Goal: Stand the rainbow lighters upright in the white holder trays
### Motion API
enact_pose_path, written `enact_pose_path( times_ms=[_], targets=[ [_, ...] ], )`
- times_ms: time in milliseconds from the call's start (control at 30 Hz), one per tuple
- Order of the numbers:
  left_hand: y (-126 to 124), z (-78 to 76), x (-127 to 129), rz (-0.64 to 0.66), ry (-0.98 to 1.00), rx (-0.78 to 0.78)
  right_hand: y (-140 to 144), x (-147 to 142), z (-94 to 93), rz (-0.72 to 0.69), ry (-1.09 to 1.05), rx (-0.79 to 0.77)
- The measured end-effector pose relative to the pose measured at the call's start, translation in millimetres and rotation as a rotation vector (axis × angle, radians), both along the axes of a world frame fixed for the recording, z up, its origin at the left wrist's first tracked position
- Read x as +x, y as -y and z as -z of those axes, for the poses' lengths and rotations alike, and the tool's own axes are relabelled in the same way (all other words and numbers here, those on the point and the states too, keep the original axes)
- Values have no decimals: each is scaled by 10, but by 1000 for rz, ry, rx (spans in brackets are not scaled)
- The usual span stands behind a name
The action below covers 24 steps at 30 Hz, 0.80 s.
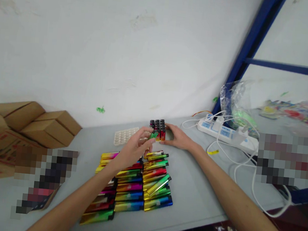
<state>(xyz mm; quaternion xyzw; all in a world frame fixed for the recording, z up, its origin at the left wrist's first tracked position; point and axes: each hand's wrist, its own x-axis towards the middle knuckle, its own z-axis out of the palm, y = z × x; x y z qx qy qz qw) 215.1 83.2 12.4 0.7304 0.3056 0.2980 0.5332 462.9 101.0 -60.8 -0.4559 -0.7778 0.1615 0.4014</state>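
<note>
A green lighter [153, 134] is pinched in the fingers of my left hand [136, 146], close to the front left of a block of upright lighters [162, 131] with black tops. My right hand [177, 136] curls around the right side of that block, thumb in front and fingers behind. In front of my hands, several shiny lighters [130, 187] lie in columns on the grey table [189, 202], in gold, green, blue, red and purple. One green-and-gold lighter [159, 185] lies slantwise over others in the right column. My left forearm covers part of the left columns.
A cream tray with round hollows [121, 137] lies behind my left hand. Brown cardboard boxes [46, 127] stand at the left, near a blurred-out object. At the right are a white power strip [225, 133] with loose cables, a clear plastic bag [235, 101] and a blue metal frame [247, 48].
</note>
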Motion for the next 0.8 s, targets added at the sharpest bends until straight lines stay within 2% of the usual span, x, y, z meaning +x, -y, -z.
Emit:
enact_pose_path(
  times_ms=[167,233,500,800],
  targets=[
    [130,-126,-56,10,222,-375,15,5,-8,25,30,-26],
    [144,-146,-67,5,262,-464,21,8,-14,42,52,-37],
    [156,-104,-102,63,219,-586,34,22,-8,64,81,-57],
    [140,30,-122,35,145,-521,31,31,-6,50,76,-53]
  ],
)
